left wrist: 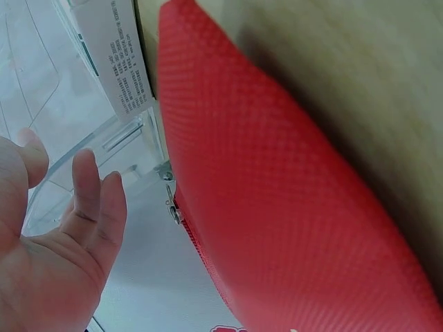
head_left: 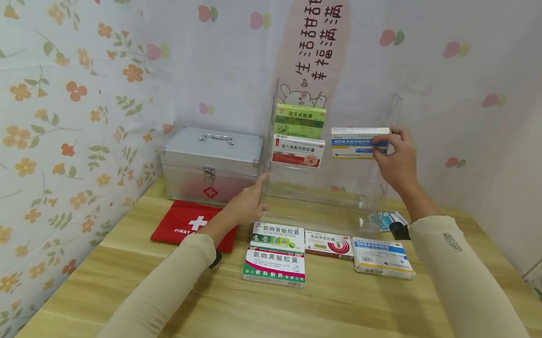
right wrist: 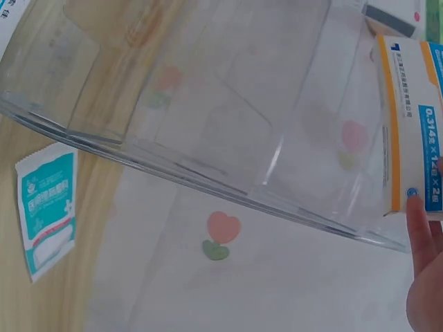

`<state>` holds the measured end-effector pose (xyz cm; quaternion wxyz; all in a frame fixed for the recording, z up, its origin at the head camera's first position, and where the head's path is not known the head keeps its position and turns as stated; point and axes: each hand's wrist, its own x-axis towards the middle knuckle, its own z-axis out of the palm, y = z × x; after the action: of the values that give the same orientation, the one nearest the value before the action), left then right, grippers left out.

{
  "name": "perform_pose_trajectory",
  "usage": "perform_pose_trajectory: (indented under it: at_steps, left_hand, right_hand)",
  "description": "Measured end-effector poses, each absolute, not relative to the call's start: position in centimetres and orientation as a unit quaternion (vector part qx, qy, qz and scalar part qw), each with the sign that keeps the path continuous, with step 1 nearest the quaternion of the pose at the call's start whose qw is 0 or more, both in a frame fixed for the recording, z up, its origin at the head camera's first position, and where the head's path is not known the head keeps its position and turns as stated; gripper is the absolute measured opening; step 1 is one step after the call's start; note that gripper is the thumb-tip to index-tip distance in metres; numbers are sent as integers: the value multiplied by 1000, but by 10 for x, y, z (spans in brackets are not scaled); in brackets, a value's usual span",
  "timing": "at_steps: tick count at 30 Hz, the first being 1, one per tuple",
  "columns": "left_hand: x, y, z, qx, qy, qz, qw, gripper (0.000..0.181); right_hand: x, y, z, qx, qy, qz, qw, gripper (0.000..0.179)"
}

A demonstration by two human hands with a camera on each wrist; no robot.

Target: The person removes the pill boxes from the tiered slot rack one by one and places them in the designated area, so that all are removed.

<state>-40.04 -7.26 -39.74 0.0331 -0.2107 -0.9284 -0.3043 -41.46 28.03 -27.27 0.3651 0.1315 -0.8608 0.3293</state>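
Note:
My right hand (head_left: 399, 158) pinches a white medicine box (head_left: 356, 143) with a blue and yellow band by its right end, raised at the upper tier of a clear acrylic display rack (head_left: 323, 194). In the right wrist view that box (right wrist: 415, 124) shows at the right edge, a fingertip on its face. My left hand (head_left: 245, 202) is at the rack's left side, fingers loosely extended; whether they touch the panel I cannot tell. On the rack, to the left, a green medicine box (head_left: 299, 121) stands above a white and red one (head_left: 298, 152).
In front of the rack lie a green-and-white box (head_left: 278, 238), a magenta-and-green box (head_left: 275, 267), a red-and-white box (head_left: 328, 245) and a blue-and-yellow box (head_left: 383, 258). A red first aid pouch (head_left: 169, 224) lies before a silver case (head_left: 212, 154). A teal sachet (right wrist: 48, 207) lies right of the rack.

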Motion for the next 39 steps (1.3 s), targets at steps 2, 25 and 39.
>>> perform_pose_trajectory:
  at_steps: [2, 25, 39]
  left_hand:
    - [-400, -72, -399, -210, -929, -303, 31, 91]
    - [-399, -70, -400, -199, -929, -310, 42, 90]
    - [-399, -70, -401, -204, -927, -311, 43, 90]
  right_hand:
    - [-411, 280, -273, 141, -853, 330, 379, 12]
    - [-366, 270, -286, 178, -805, 373, 425, 21]
    - [-342, 272, -312, 189, -817, 379, 391, 29]
